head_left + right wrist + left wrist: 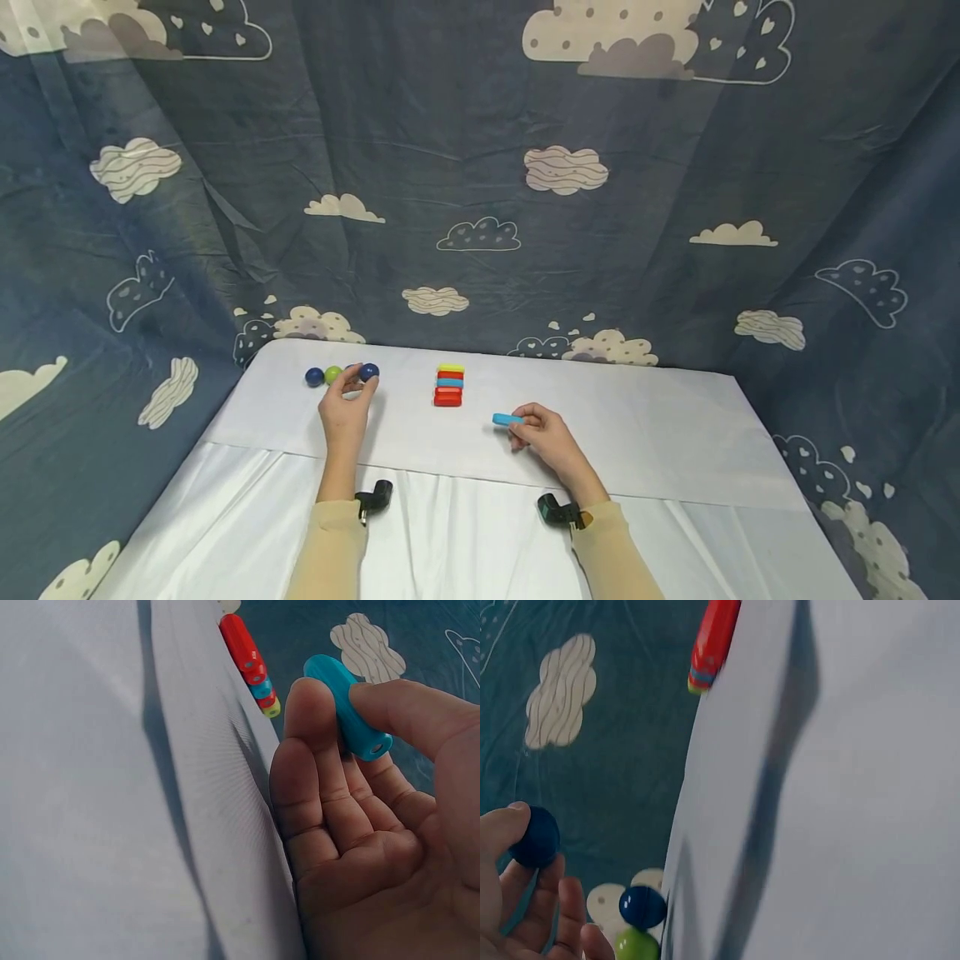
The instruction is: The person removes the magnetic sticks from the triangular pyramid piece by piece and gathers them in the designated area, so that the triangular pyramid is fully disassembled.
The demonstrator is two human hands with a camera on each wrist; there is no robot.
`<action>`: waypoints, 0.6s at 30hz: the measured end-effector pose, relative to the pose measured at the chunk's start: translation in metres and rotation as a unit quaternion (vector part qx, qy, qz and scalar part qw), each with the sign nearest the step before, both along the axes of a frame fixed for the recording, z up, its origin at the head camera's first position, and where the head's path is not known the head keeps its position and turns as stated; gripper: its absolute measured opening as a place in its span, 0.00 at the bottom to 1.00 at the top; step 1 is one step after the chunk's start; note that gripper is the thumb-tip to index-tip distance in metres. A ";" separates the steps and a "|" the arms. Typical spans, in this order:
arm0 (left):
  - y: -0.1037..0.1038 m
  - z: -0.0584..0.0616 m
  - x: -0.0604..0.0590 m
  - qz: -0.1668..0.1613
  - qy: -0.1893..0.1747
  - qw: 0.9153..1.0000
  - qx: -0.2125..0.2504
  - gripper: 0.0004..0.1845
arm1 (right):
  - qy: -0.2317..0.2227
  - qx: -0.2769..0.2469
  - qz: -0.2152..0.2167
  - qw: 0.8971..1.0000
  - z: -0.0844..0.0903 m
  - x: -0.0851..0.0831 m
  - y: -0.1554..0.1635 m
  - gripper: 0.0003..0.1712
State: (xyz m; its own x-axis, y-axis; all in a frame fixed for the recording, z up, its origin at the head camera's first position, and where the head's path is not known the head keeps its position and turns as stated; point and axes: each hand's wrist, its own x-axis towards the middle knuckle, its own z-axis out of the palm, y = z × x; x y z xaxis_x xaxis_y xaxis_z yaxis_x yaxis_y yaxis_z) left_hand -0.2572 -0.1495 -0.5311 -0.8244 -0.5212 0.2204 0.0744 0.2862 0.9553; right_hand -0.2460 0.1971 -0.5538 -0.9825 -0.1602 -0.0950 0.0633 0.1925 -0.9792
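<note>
My left hand (346, 410) pinches a dark blue ball (368, 372) between thumb and fingertips, raised over the table's left side. Beside that hand lie a green ball (333, 374) and another dark blue ball (314, 377). In the left wrist view, a blue ball (643, 906) touches the green one (636, 945) below the hand. My right hand (546, 437) holds a short light-blue rod (349, 709) between thumb and forefinger, its rounded end toward me showing a small metal spot. Left of this hand, several rods (448, 401) in red, blue and yellow lie side by side.
A white cloth covers the table (637, 433), with a fold running across in front of the hands. Behind it and on both sides hangs a dark blue curtain (420, 167) with cloud prints. Black wrist cameras (558, 510) sit on both wrists.
</note>
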 end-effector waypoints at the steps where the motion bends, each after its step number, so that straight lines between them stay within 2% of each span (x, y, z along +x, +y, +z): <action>1: -0.004 0.000 -0.001 0.005 -0.005 1.000 -0.001 0.20 | 0.000 0.000 0.000 1.000 0.000 0.000 0.000 0.12; 4: -0.017 0.000 -0.001 0.018 -0.020 1.000 -0.009 0.21 | 0.001 0.002 0.002 1.000 0.000 0.000 0.000 0.12; 9: -0.035 -0.004 0.001 0.043 -0.023 0.999 -0.018 0.21 | 0.005 0.001 0.001 1.000 -0.001 0.001 0.000 0.12; 18: -0.047 -0.017 0.001 0.080 -0.045 0.995 -0.027 0.22 | 0.003 0.002 0.002 1.000 0.000 0.001 0.000 0.12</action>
